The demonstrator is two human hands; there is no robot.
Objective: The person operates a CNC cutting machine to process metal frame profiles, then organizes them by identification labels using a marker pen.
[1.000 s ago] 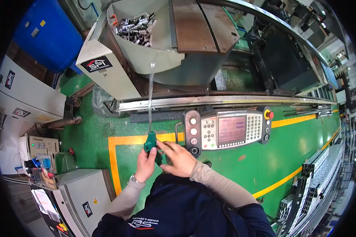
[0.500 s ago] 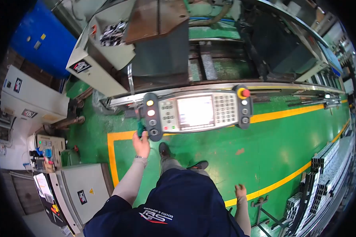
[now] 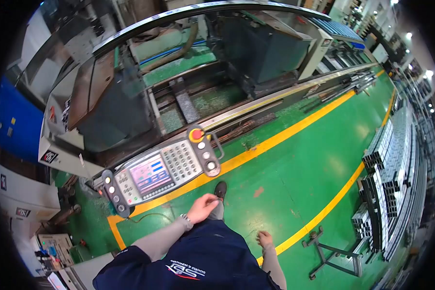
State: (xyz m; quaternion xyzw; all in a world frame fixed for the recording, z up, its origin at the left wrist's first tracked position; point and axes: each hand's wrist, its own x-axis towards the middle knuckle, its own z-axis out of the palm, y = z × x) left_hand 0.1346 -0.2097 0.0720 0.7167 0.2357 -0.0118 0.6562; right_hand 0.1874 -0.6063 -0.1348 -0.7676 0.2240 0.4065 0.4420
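My left hand is in front of my body, below the control panel and apart from it. Its fingers are loosely curved, and nothing shows in them. Lower and to the right hangs my right hand, fingers slightly bent, also with nothing visible in it. The control panel has a lit screen, a keypad, round buttons at both ends and a red emergency stop button on a yellow base. It stands tilted in front of a large machine.
Yellow lines mark the green floor. Stacked metal profiles lie along the right, with a metal stand nearby. More bars lie beside the machine. A blue cabinet and white cabinets stand at left.
My left hand has left the green item at the panel's left end and moved right, in front of my body. The view has turned right, so the panel appears lower and tilted.
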